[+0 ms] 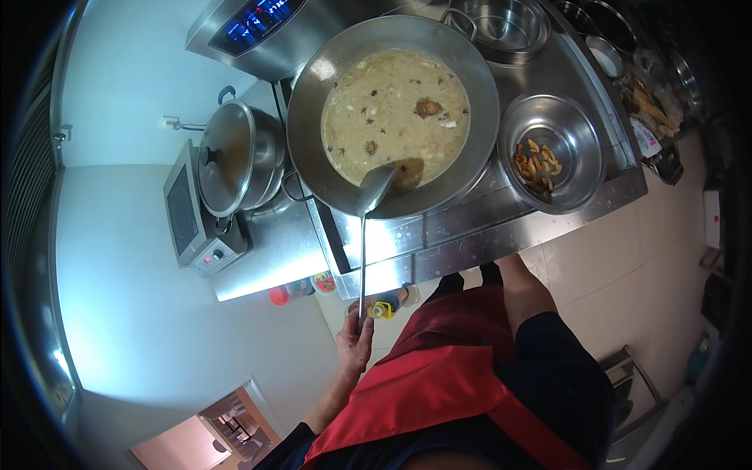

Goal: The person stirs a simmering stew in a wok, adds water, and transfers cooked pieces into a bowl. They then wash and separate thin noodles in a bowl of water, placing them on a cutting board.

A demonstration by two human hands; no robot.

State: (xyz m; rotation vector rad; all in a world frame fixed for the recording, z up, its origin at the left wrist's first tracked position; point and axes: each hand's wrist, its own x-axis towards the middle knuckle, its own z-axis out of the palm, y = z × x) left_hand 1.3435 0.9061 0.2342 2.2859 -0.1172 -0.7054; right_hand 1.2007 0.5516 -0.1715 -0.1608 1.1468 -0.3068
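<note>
My left hand point(355, 346) grips the end of a long-handled steel wok spatula point(362, 252). The spatula's head point(376, 188) rests at the near side of a large steel wok point(305, 129), over the edge of the liquid. Pale, cloudy broth point(399, 135) fills the wok's middle, with star anise, light bits and a brown lump point(427, 107) floating in it. Right of the wok, a steel bowl point(578, 170) holds several orange-brown food pieces point(536, 164). My right forearm point(523, 282) reaches down to the counter's front edge; the right hand is out of view.
A lidded steel pot point(264, 158) sits on an induction cooker point(217, 258) at the left. Steel basins point(499, 26) stand behind at the right. Bottles point(382, 308) are below the counter's front edge point(435, 264). A lit control panel point(252, 26) rises behind the wok.
</note>
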